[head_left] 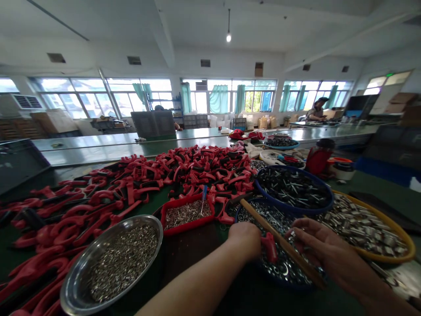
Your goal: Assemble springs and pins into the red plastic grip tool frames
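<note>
Red plastic handle [270, 247] sits between the person's hands, over a blue basin [286, 286] of steel washers [279, 263]. It looks light and stiff, probably a little slick, and its thick body seems the best place to take hold. Far left, a steel bowl [70, 281] of small metal bits [121, 267] lies beside a heap of matching red handles [131, 193], and just past it stands a red tray [187, 224] of metal pins [187, 213]. The left hand [245, 240] presses against the handle's end with its fingers out of sight, so I cannot tell whether it grips. A wooden stick [283, 244] slants across the basin. The right hand [329, 250] curls, seemingly pinching a small shiny metal piece [291, 235]. Beyond it, a second blue basin [296, 211] of bolts [292, 188] and a yellow tray [406, 245] of metal sleeves [362, 228] crowd the bench [237, 294].
</note>
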`<action>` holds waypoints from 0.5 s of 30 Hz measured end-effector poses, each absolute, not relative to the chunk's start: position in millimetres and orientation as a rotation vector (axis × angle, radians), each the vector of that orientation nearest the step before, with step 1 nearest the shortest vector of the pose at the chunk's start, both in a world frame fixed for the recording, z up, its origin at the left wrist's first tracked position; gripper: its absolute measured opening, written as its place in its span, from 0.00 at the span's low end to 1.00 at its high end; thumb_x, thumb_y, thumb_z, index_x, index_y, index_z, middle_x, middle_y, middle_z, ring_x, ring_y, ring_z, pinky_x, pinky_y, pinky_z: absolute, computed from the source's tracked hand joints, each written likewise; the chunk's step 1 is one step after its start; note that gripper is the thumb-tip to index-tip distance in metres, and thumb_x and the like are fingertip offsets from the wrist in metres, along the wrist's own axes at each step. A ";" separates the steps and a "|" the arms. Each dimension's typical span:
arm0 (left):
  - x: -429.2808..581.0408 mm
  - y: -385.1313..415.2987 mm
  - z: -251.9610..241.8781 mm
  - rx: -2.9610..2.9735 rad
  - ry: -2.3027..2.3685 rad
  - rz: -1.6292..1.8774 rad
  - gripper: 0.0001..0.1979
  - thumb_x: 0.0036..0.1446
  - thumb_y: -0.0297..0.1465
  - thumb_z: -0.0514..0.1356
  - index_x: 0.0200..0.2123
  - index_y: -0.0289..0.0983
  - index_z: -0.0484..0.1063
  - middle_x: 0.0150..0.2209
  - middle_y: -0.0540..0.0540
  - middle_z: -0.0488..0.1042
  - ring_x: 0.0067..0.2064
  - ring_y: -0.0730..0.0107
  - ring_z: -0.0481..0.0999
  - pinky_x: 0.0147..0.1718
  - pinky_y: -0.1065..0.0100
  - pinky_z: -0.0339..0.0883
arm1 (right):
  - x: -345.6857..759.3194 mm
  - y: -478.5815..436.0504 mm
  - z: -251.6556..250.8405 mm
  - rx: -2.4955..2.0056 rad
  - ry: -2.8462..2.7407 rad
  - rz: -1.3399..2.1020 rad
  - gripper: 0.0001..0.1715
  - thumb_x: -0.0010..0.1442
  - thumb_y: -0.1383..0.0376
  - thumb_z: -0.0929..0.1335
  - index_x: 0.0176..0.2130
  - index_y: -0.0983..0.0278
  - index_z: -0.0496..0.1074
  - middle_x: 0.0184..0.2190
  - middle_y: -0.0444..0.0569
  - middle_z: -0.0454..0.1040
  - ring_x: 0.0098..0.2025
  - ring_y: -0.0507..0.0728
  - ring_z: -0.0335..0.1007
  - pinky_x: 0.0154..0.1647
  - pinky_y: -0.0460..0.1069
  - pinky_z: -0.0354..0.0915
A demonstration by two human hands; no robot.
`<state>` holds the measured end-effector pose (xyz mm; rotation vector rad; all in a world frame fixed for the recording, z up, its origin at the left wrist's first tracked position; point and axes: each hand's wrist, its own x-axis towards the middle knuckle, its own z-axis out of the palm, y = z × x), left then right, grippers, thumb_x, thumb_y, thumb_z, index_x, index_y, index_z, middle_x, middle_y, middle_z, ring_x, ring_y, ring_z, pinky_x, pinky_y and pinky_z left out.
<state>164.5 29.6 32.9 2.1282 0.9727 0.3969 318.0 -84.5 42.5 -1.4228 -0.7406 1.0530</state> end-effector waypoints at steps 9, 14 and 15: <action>146.1 30.2 32.8 1.576 0.884 0.503 0.09 0.49 0.36 0.57 0.29 0.35 0.68 0.19 0.53 0.62 0.21 0.74 0.64 0.23 0.71 0.60 | 296.6 -82.4 39.3 -1.495 -0.836 1.040 0.22 0.45 0.51 0.72 0.36 0.61 0.67 0.24 0.43 0.72 0.20 0.48 0.61 0.17 0.43 0.56; 115.6 -0.1 42.8 0.828 0.815 0.465 0.11 0.44 0.32 0.63 0.31 0.35 0.65 0.22 0.53 0.67 0.18 0.82 0.62 0.17 0.79 0.57 | 266.0 -78.1 37.7 -1.468 -0.957 0.942 0.18 0.49 0.53 0.70 0.36 0.61 0.69 0.25 0.42 0.71 0.21 0.49 0.61 0.20 0.44 0.57; 109.7 -5.3 43.8 0.702 0.830 0.493 0.11 0.45 0.30 0.63 0.32 0.35 0.65 0.22 0.53 0.67 0.18 0.83 0.62 0.15 0.80 0.56 | 258.1 -77.7 38.2 -1.449 -0.961 0.937 0.17 0.49 0.53 0.70 0.36 0.61 0.69 0.25 0.42 0.71 0.22 0.49 0.62 0.22 0.44 0.58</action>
